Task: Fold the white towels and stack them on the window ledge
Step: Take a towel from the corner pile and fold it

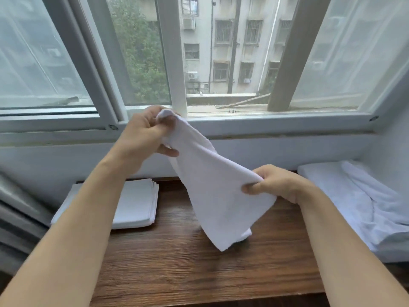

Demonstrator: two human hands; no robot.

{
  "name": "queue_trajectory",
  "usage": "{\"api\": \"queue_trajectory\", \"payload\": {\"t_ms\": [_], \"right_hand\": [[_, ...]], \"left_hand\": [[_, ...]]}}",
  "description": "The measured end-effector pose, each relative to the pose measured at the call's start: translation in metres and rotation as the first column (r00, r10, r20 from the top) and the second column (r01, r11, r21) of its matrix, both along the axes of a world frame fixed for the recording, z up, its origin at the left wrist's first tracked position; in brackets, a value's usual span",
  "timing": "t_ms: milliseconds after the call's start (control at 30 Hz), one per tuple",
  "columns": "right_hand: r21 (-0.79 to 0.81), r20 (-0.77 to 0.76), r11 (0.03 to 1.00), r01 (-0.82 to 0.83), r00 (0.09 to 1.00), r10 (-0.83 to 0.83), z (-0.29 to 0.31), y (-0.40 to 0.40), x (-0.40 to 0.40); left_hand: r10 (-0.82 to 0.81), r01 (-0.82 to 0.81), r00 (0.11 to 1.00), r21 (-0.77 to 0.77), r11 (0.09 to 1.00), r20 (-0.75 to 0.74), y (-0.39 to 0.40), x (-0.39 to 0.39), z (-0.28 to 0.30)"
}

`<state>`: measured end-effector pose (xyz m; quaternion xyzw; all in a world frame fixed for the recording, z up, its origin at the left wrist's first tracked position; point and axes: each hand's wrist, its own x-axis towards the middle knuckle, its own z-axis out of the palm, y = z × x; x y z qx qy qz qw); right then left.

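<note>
A white towel (212, 191) hangs in the air over the brown wooden ledge (188, 262), stretched slantwise between both hands. My left hand (146, 136) grips its upper corner in front of the window frame. Lower and to the right, my right hand (276, 185) pinches another corner between thumb and fingers. The towel's bottom corner droops to just above the wood; I cannot tell whether it touches. A neat stack of folded white towels (135, 204) lies on the ledge at the left, partly behind my left forearm.
A loose heap of unfolded white towels (358, 200) lies at the right end of the ledge against the wall. The window (177, 63) with white frames rises directly behind. A grey radiator-like unit (20, 209) stands at the far left.
</note>
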<state>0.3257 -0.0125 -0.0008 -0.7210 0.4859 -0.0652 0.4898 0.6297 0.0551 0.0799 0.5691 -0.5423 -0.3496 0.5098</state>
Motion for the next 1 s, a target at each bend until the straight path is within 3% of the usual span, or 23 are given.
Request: {"api": "queue_trajectory", "payload": {"t_ms": [133, 267, 433, 633, 900, 1000], "right_hand": [[0.045, 0.304, 0.953, 0.299, 0.905, -0.298, 0.02, -0.026, -0.019], [0.062, 0.456, 0.889, 0.454, 0.779, -0.43, 0.068, -0.052, -0.023], [-0.06, 0.541, 0.884, 0.464, 0.759, -0.362, 0.141, -0.078, -0.025], [-0.09, 0.628, 0.874, 0.478, 0.708, -0.323, 0.214, -0.102, -0.018], [-0.252, 0.681, 0.802, 0.541, 0.688, -0.25, 0.261, -0.104, -0.011], [-0.216, 0.74, 0.825, 0.522, 0.639, -0.21, 0.267, -0.095, -0.017]], "left_hand": [[0.043, -0.042, 0.997, 0.018, 0.999, -0.059, -0.01, 0.013, 0.009], [0.158, -0.16, 0.985, -0.024, 0.987, -0.071, -0.029, 0.01, 0.029], [0.246, -0.251, 0.968, -0.133, 0.959, -0.048, -0.054, 0.016, 0.075], [0.302, -0.314, 0.949, -0.284, 0.906, -0.087, -0.072, 0.017, 0.132], [0.332, -0.352, 0.935, -0.396, 0.848, -0.121, -0.072, 0.017, 0.17], [0.324, -0.328, 0.942, -0.435, 0.838, -0.086, -0.053, 0.017, 0.173]]}}
